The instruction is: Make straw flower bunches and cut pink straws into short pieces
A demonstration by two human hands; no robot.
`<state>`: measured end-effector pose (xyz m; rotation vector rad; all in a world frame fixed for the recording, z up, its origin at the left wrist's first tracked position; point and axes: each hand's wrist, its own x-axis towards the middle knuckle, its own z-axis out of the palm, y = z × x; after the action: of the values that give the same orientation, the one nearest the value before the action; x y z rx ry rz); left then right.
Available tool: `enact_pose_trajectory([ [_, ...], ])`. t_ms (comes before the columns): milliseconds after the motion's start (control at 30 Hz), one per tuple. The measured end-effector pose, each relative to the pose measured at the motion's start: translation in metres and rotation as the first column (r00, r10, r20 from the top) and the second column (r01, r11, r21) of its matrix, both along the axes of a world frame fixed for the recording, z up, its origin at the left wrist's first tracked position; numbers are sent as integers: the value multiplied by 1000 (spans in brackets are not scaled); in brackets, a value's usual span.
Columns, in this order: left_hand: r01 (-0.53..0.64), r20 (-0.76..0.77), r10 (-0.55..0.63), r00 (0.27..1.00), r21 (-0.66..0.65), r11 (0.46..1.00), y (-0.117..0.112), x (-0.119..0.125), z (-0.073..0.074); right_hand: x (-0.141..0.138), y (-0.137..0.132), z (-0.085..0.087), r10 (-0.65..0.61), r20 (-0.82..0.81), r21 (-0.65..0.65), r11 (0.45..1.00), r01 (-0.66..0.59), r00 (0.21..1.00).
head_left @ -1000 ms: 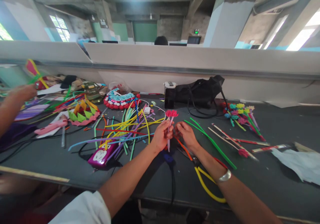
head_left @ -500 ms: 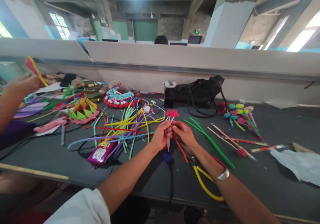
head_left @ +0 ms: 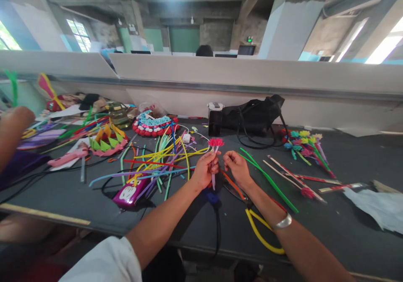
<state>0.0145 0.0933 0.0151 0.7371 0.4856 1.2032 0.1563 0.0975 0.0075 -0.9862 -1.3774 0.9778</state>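
Observation:
A small pink flower (head_left: 216, 142) on a lilac stem of fuzzy craft stick, perhaps pipe cleaner, stands upright in my left hand (head_left: 204, 172). Thumb and fingers pinch it just below the bloom, and the stem's end (head_left: 213, 182) hangs under the hand. To its right, a short gap away, my right hand (head_left: 238, 169) has its fingers curled in towards the thumb; whether anything is between them is hidden. Below my right hand lie an orange stick (head_left: 231, 184) and scissors with yellow handles (head_left: 258, 233), their blades partly covered.
Left of my hands are many coloured sticks (head_left: 163, 156), a purple power strip (head_left: 132, 193) and a paper crown (head_left: 108, 143). Green sticks (head_left: 273, 183), a flower bunch (head_left: 307, 145) and a black bag (head_left: 252, 116) lie right and behind. Another person's hand (head_left: 19, 120) works at far left.
My right hand has come off the flower and moved slightly right. My left hand keeps hold of the flower. At far left, the other person's hand has moved, with a green strip now showing there.

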Motion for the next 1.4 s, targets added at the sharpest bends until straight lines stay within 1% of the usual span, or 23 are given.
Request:
enact_pose_trajectory([
  [167,-1,-3,1,1000,-12,1000,-1,1,1,2,3,-4,-61,-13,-9,998,61,998],
  [300,3,1,-3,1000,-27,1000,-2,0,1,2,5,-7,-80,-17,-28,996,79,997],
  [433,17,16,-16,1000,-35,999,-2,0,1,2,6,-9,-45,-8,-46,998,45,999],
  [567,7,25,-6,1000,-42,999,-3,0,3,1,6,-12,10,7,-59,998,-10,1000],
  [733,-5,21,5,1000,-21,1000,-2,1,2,1,5,-11,65,15,-70,996,-64,998],
  [867,2,25,-2,1000,0,1000,-2,2,1,0,3,-10,84,1,-75,994,-84,996],
  [1133,-6,12,6,1000,-7,1000,-5,4,1,-2,0,-8,112,-28,-83,990,-114,993],
  [1400,7,-4,-8,1000,-16,1000,-3,1,1,-1,1,-10,125,-3,-69,990,-125,992],
])
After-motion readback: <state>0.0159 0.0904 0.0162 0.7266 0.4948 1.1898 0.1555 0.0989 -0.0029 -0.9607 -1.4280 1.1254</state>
